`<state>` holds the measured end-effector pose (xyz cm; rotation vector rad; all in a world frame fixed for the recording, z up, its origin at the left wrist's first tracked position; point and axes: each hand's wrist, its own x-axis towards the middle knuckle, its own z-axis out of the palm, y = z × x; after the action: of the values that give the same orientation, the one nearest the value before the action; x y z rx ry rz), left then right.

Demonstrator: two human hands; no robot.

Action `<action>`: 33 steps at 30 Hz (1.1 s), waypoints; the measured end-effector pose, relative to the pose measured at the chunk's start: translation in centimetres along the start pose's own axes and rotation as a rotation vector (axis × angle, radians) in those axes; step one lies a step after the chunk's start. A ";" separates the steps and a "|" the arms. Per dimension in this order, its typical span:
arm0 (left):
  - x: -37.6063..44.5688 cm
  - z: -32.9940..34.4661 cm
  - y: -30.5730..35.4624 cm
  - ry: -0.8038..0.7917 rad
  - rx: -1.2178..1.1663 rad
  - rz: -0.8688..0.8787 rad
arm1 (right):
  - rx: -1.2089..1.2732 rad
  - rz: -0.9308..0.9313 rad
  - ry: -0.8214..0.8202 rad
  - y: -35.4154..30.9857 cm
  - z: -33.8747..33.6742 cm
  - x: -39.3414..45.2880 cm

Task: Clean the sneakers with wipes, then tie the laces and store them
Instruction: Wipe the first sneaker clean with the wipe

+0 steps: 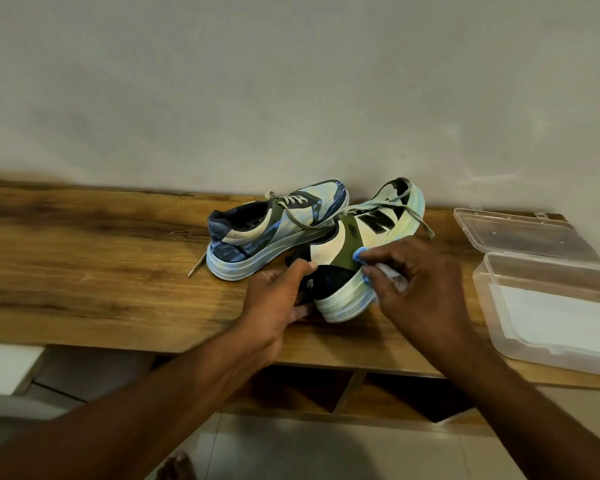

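Observation:
Two sneakers lie on a wooden shelf top (pixel 101 271). The far sneaker (pixel 274 233) stands upright against the wall, heel toward me, its laces loose. The near sneaker (pixel 357 251) is tipped on its side, showing a black N logo and its pale sole. My left hand (pixel 278 306) grips this sneaker at the heel. My right hand (pixel 416 282) pinches a white wipe (pixel 392 275) and presses it against the sneaker's side near the sole.
A clear plastic box (pixel 548 327) with its lid (pixel 523 237) open sits on the shelf at the right, with white wipes inside. The wall runs just behind the sneakers. Open shelf compartments lie below the top. Floor tiles show beneath.

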<state>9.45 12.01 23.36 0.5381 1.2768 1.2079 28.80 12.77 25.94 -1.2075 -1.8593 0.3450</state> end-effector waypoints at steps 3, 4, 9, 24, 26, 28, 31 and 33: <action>0.3 0.0 0.8 -0.021 -0.018 -0.063 | 0.102 0.081 -0.005 1.0 -0.2 0.2; 0.4 -0.1 1.1 -0.019 -0.029 -0.080 | 0.115 0.079 -0.028 1.1 -0.1 0.2; 0.8 -0.6 1.8 0.051 0.031 -0.055 | 0.178 0.065 -0.134 1.3 0.1 0.7; 1.1 0.3 2.5 0.116 0.287 0.065 | 0.035 -0.101 -0.058 -1.1 2.7 -0.1; 1.2 0.2 2.7 0.110 0.286 0.009 | -0.053 -0.232 -0.165 -1.9 2.9 -1.1; 1.3 0.1 2.6 0.101 0.293 -0.002 | -0.211 -0.392 -0.266 -2.3 2.8 -1.9; 1.0 0.0 2.3 0.098 0.326 0.051 | -0.231 -0.322 -0.238 -1.6 1.6 -1.8; 0.5 -0.2 2.2 0.079 0.329 0.054 | -0.166 -0.177 -0.142 -0.6 0.6 -0.9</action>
<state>8.33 13.17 24.94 0.7727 1.5492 1.0765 28.12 11.79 25.51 -1.1413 -2.1356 0.1845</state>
